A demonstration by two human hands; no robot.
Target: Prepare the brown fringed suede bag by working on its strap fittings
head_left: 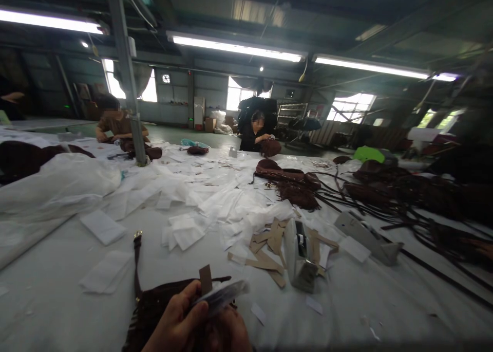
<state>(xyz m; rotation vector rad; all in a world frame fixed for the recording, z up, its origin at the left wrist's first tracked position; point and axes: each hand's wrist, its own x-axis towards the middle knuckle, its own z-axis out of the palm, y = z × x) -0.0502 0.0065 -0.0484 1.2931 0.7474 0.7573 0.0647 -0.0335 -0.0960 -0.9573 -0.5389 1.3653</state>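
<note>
At the table's (pixel 54 311) near edge, the left hand (pixel 175 323) pinches a clear wrapper (pixel 223 294) over one brown bag (pixel 154 306). The right hand's (pixel 231 334) grip cannot be told. More bags (pixel 385 187) lie heaped toward the right edge.

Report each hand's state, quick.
Left hand: closed on a clear plastic sleeve.
Right hand: mostly hidden, cannot tell.

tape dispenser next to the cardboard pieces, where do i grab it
Probably from above, pinching across the two flat sides of the tape dispenser at mid-body: it stands upright and slim, and cardboard pieces crowd its base on the left.
</note>
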